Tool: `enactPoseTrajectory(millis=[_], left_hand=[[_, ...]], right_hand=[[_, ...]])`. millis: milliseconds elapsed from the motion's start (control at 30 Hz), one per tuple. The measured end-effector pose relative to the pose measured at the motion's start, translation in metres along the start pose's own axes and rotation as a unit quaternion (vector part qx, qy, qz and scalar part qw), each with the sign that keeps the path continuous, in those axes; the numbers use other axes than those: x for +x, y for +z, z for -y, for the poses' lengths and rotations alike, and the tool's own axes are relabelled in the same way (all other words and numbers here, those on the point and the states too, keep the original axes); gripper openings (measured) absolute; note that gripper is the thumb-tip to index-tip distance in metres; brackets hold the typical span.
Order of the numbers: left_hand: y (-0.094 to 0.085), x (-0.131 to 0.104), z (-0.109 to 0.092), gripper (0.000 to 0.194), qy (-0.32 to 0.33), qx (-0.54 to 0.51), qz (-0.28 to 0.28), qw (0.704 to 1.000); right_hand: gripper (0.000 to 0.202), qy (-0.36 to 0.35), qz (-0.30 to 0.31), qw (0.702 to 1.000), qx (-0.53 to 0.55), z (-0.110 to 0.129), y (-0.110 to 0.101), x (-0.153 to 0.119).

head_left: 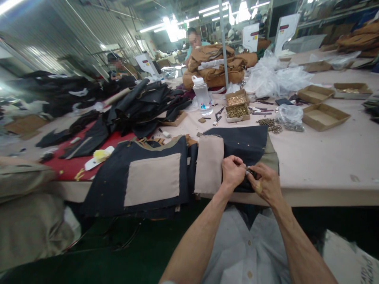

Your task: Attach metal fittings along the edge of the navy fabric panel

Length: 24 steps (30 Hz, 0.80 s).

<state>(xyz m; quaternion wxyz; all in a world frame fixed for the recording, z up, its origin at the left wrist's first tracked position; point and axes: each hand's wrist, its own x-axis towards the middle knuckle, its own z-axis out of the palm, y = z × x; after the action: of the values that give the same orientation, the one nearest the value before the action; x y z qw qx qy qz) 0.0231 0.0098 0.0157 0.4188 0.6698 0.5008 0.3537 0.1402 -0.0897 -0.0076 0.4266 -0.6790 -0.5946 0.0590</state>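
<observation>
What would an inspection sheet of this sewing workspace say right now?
Surface: pale table, crowded at the back.
Job's things: dark panel with beige pocket at the table's edge; both hands pinch a small metal piece on it.
Clutter: bottle, boxes of brass fittings, empty trays, plastic bags, black fabric pile.
Grips: left hand and right hand closed, fingertips meeting.
Cables: nothing seen.
Surroundings: two people seated behind, brown garments, strip lights.
</observation>
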Motion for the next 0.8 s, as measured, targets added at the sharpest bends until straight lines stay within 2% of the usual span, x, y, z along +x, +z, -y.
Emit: enactPoseTrajectory(millis=[167, 400, 533, 667, 800], left_hand=[[0.001, 0.0, 0.002, 0.006, -0.008, -0.003, -0.019, 1.0], [0.003, 0.0, 0.007, 0.007, -0.018, -0.004, -0.029, 0.999], [-0.006, -0.001, 0.005, 0.006, 0.003, 0.04, 0.03, 0.999], [-0.023, -0.005, -0.004, 0.028, 0.082, 0.113, 0.116, 0.983], [-0.033, -0.01, -0.01, 0.042, 0.149, 0.152, 0.143, 0.967]], right_hand=[[0.024, -0.012, 0.009, 0.999, -0.03, -0.002, -0.003, -0.002], [0.021, 0.016, 0.042, 0.995, -0.09, 0.005, -0.009, -0.003], [0.023, 0.02, 0.044, 0.997, -0.062, -0.001, -0.009, -0.003], [0.028, 0.054, 0.022, 0.998, 0.018, -0.012, -0.006, -0.005], [0.03, 0.083, 0.015, 0.994, 0.063, -0.017, -0.003, -0.006]])
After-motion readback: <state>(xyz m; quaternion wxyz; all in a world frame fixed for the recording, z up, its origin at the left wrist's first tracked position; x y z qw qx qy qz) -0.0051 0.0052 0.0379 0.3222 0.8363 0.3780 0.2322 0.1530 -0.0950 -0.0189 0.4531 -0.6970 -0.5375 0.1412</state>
